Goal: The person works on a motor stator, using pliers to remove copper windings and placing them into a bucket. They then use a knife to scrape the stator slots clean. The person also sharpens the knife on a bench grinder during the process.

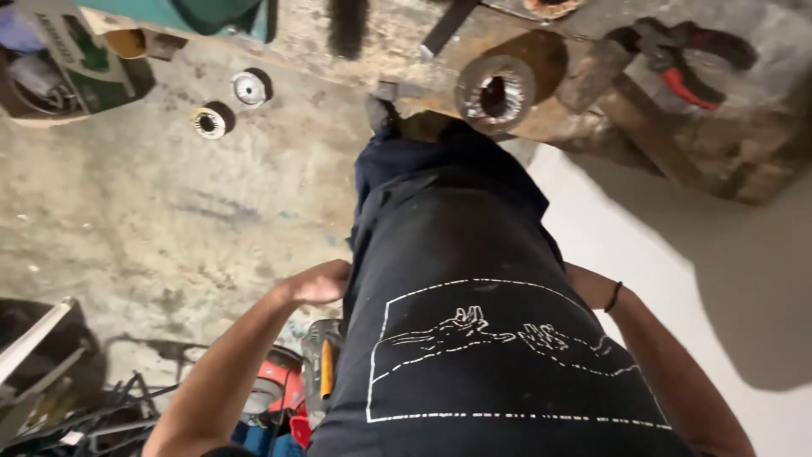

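Observation:
I look straight down my own black shirt [474, 355] with a white line drawing and my dark trousers [440, 169]. My left hand [319, 282] presses against my waist at the shirt's edge, and its fingers are tucked out of sight behind the cloth. My right forearm comes in from the right with a black band [613, 296] at the wrist. The right hand itself is hidden behind my torso. Neither hand shows anything held.
A ring-shaped metal part with windings [496, 91] lies on a worn wooden board [592, 93] ahead, with red-handled pliers [689, 63] on it. Two small round parts [249, 87] lie on the concrete floor [169, 211]. A cardboard box [68, 68] stands far left; a red power tool [288, 385] and cables [93, 415] are near left.

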